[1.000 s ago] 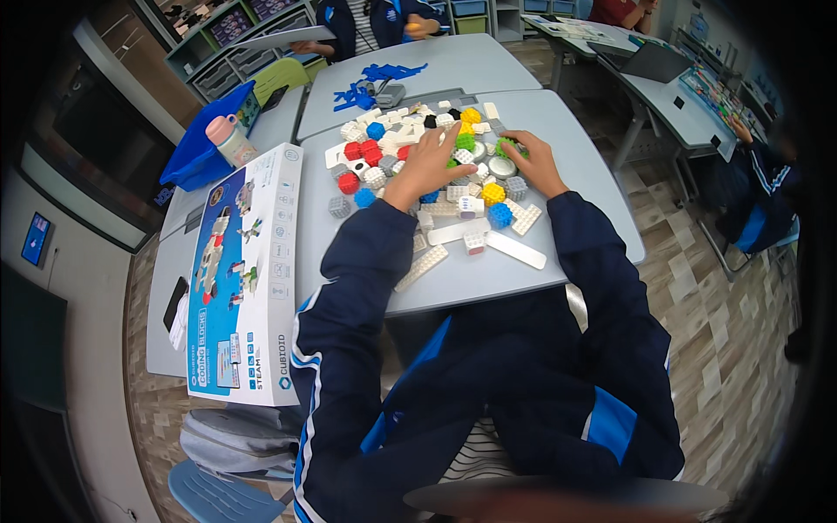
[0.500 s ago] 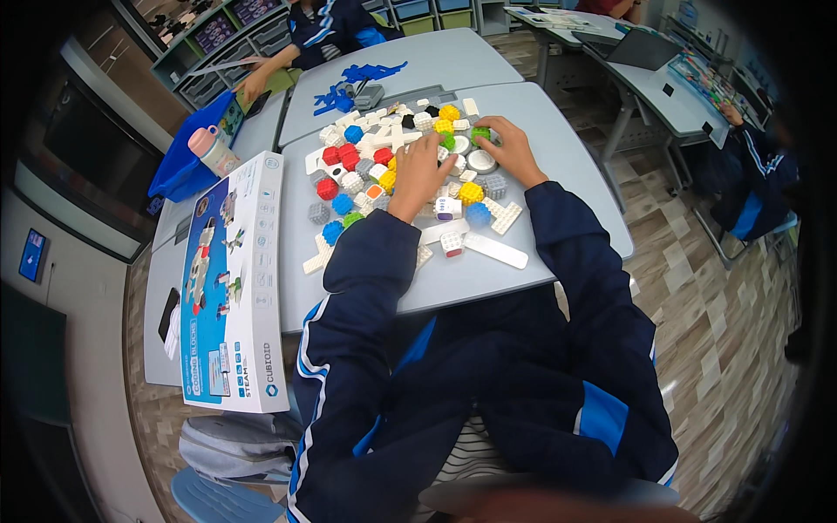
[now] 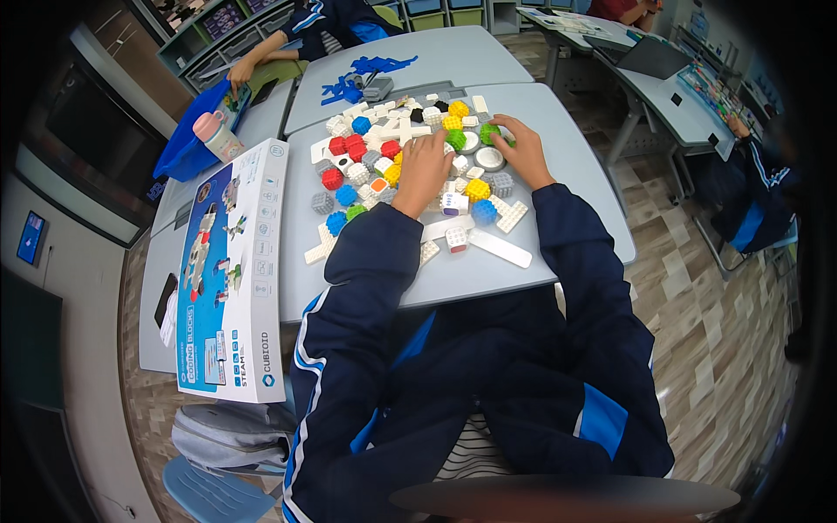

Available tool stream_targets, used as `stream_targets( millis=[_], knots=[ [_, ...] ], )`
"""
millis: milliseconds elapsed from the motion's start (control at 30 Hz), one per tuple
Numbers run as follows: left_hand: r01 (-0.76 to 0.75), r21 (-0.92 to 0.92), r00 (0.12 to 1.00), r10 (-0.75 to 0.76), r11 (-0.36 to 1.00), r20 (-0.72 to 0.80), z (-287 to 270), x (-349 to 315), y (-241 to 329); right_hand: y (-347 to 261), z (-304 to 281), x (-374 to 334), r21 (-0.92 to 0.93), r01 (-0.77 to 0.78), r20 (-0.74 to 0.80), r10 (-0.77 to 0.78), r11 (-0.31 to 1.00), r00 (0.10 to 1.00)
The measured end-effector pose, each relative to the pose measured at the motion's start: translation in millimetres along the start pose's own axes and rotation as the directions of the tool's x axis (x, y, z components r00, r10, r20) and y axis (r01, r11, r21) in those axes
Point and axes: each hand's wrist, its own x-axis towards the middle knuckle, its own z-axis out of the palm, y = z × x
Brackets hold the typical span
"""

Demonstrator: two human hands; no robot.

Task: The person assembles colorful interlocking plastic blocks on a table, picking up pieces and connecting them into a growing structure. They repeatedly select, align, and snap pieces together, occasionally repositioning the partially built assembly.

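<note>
A pile of toy building blocks spreads over the grey table [image 3: 575, 192] in front of me. My left hand [image 3: 425, 170] lies over the middle of the pile, fingers slightly spread, with a white block partly showing by its fingertips. At the pile's right side, my right hand [image 3: 523, 150] has its thumb and fingers around a green block [image 3: 490, 133]. Beside that hand are a white wheel-like disc [image 3: 489, 159], a grey block [image 3: 500, 184] and a yellow block [image 3: 477, 190]. Red blocks [image 3: 332, 179] and blue blocks [image 3: 336, 223] lie left of my left hand. A long white plate [image 3: 500, 247] rests nearest me.
A large blocks box [image 3: 270, 261] stands at my left, with a pink-lidded bottle [image 3: 218, 138] and a blue bin [image 3: 179, 155] beyond. Blue pieces [image 3: 384, 65] lie at the table's far side. Another person's hand [image 3: 240, 74] is at the bin. A laptop [image 3: 649, 57] sits on another table.
The view has shifted slightly. My hands stay in nearly the same places over the blocks. The other person's hand has lowered to the bin, and the white sheet near it is gone from sight.
</note>
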Motion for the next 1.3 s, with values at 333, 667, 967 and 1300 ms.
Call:
stream_targets(
  millis=[333, 667, 967, 1300],
  knots=[
    [0.053, -0.076, 0.996, -0.059, 0.996, -0.067, -10.5, 0.1, -2.2, 2.2, -4.0, -2.8, -0.037, 0.018, -0.049, -0.020, 0.999, 0.999],
    [0.012, -0.416, 0.911, -0.181, 0.909, -0.370, -14.9, 8.0, 25.7, -67.6, -15.9, -2.0, 0.264, -0.037, 0.230, -0.026, 0.964, 0.973],
    [-0.071, -0.522, 0.955, -0.093, 0.850, -0.283, -14.2, 7.2, 36.8, -59.1, -4.4, -4.6, 0.552, -0.405, 0.311, 0.271, 0.729, 0.911],
    [0.136, -0.600, 0.978, -0.203, 0.788, -0.045, -18.4, -0.9, 39.4, -63.8, -12.2, -0.8, 0.487, -0.661, 0.522, 0.417, 0.571, 0.744]
  ],
)
